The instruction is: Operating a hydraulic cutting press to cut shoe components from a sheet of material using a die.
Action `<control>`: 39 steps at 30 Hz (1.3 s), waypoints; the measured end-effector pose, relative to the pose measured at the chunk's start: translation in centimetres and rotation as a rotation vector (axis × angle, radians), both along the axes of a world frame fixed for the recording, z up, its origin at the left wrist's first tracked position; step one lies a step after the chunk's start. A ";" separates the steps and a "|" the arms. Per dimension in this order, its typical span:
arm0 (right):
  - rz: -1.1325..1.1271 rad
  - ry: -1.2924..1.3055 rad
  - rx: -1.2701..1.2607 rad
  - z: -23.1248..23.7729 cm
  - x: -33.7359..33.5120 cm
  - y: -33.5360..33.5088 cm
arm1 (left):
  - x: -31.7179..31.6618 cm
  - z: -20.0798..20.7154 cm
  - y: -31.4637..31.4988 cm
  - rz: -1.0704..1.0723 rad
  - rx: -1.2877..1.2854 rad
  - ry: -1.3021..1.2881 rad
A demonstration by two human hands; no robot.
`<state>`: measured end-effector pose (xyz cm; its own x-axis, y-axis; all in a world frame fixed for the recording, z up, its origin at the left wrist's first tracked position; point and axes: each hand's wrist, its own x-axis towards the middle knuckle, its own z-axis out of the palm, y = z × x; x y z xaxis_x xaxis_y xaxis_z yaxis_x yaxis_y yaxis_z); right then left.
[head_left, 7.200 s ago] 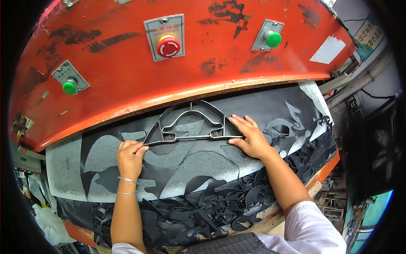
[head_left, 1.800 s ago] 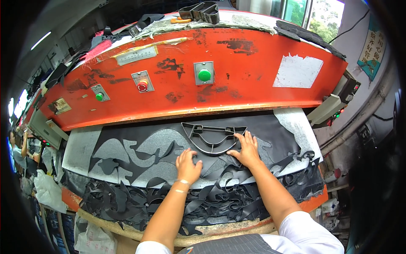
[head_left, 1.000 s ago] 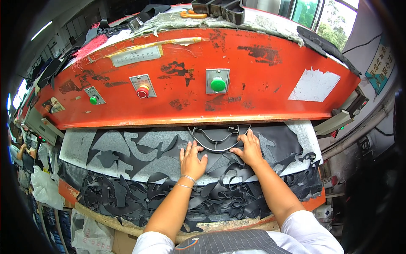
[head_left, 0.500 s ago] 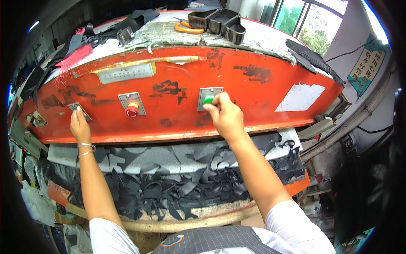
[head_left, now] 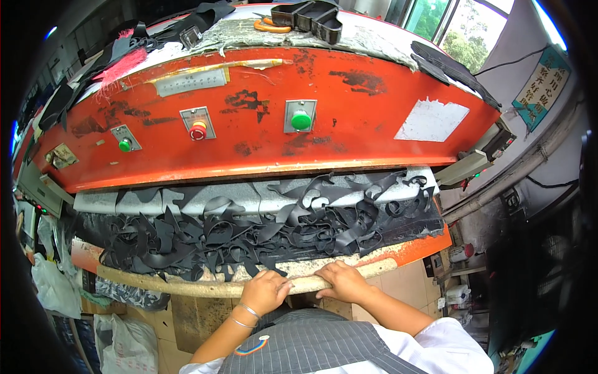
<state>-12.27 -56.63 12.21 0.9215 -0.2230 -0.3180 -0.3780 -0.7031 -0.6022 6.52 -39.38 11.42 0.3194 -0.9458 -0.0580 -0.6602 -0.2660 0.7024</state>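
Note:
Both of my hands are down at the near edge of the machine's bed, close together. My left hand [head_left: 265, 292], with bracelets at its wrist, is curled over the tan front rail [head_left: 187, 287]. A little to its right, my right hand [head_left: 342, 282] grips the same rail with bent fingers. Just beyond them, dark curly sheet scraps [head_left: 230, 234] lie heaped along the bed. Farther back, more strips rest on a pale board [head_left: 149, 201] under the red press head [head_left: 249, 146].
On the red front are a small green button [head_left: 125, 145], a red stop button [head_left: 197, 130] and a larger green button [head_left: 301, 120]. Black cutting dies [head_left: 308, 17] and orange-handled pliers [head_left: 272, 26] lie on top. Plastic bags [head_left: 124, 343] stand at lower left.
My left hand has left the small button and my right hand the larger green one. Both have come down to the front rail. The view has tilted lower.

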 end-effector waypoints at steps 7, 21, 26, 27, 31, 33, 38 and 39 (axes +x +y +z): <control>-0.083 0.009 -0.170 -0.4 -1.0 2.0 | -2.6 -0.3 0.3 0.098 0.040 -0.100; 0.063 -0.309 -0.456 -6.1 7.8 -13.0 | -6.6 -6.6 4.9 0.122 -0.108 0.307; 0.180 -0.193 -0.569 -10.2 12.7 -15.8 | -6.5 -8.2 3.6 0.276 -0.197 0.370; 0.221 -0.240 -0.530 -10.7 12.9 -16.2 | -6.4 -9.2 3.7 0.293 -0.213 0.380; 0.236 -0.349 -0.454 -10.9 12.5 -16.0 | -6.3 -9.7 3.1 0.445 -0.176 0.673; 0.209 -0.326 -0.542 -9.4 12.5 -14.1 | -5.4 -11.1 2.3 0.489 -0.260 0.834; 0.060 -0.538 -0.389 -5.6 6.6 -5.2 | -3.7 -11.7 0.4 0.557 -0.517 1.301; 0.053 -0.570 -0.351 -5.2 5.5 -3.3 | -3.9 -11.1 -0.2 0.558 -0.573 1.404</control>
<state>-6.78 -59.90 6.97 0.9364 -0.1747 0.3043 -0.0286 -0.9023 -0.4301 2.63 -39.53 0.37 0.6158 -0.7348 -0.2845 0.6403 0.2562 0.7241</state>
